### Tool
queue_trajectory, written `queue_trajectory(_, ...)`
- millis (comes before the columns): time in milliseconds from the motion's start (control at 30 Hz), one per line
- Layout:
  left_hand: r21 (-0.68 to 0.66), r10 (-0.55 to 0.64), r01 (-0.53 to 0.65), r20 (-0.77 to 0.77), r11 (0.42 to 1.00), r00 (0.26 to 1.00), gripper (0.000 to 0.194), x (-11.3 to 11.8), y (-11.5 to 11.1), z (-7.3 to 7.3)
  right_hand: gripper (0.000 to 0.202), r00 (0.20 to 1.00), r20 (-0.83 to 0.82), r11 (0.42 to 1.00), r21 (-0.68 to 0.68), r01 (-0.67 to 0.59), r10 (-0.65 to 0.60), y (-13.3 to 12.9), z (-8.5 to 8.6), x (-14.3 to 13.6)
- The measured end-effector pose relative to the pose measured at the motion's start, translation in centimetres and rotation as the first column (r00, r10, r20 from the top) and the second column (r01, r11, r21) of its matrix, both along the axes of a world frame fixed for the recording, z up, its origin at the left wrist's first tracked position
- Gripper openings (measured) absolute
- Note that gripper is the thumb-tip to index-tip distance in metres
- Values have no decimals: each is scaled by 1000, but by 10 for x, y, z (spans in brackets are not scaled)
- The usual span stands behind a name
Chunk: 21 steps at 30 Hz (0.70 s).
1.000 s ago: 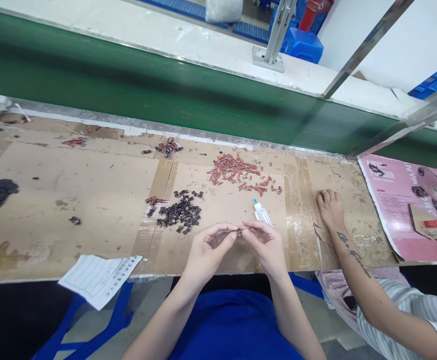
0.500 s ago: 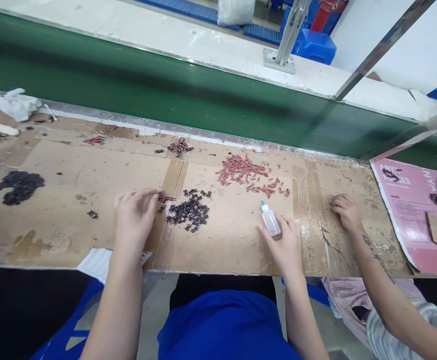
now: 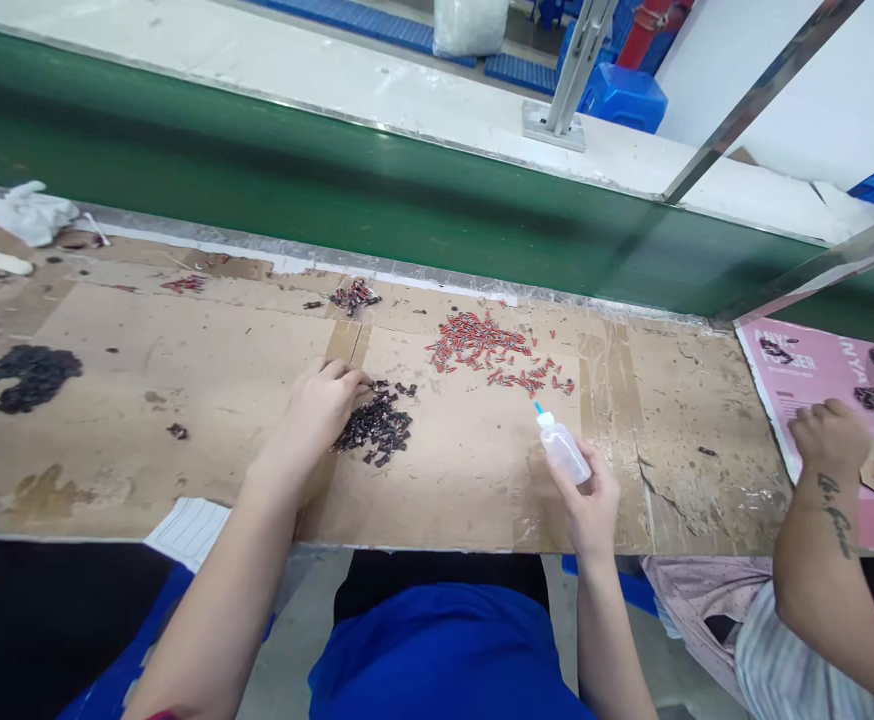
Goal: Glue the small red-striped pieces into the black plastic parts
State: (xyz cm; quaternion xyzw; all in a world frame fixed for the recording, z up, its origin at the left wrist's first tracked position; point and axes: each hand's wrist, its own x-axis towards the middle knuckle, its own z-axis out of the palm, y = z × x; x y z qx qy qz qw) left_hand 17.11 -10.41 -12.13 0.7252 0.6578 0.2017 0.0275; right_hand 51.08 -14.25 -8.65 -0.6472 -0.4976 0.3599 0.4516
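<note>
My right hand (image 3: 594, 498) is wrapped round a small clear squeeze bottle (image 3: 564, 452) with a white cap and a blue tip. The bottle is tilted, its tip pointing up and left, just below the scattered red parts (image 3: 474, 340). My left hand (image 3: 326, 405) reaches to the upper left edge of a pile of small black parts (image 3: 378, 425). Its fingers are pinched together there, and what they hold, if anything, is hidden. Part of the pile lies behind the fingertips.
Cardboard (image 3: 219, 390) covers the bench. A darker black pile (image 3: 32, 375) lies far left, a small mixed heap (image 3: 354, 296) behind my left hand. On the right, a co-worker's hand (image 3: 831, 435) rests over a pink sheet (image 3: 789, 370). A green wall (image 3: 377, 190) runs along the back.
My left hand has moved right and forward, over the small red parts, to the black pile. My right hand has shifted slightly right with the bottle. The co-worker's hand has moved right.
</note>
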Motion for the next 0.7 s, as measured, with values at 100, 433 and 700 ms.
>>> queue_trajectory(100,64,-11,6,75,998,997,31,9,-6,10,32,960,-269,995,38,90,-77,1,0,1)
queue_trajectory(433,-55,-55,128,688,990,724,15,121,-50,10,30,768,-608,977,-57,208,-199,11,-6,-25)
queue_trajectory(700,26,49,-73,532,997,846,10,140,-65,-19,33,966,-231,993,-52,108,-117,4,-16,-32)
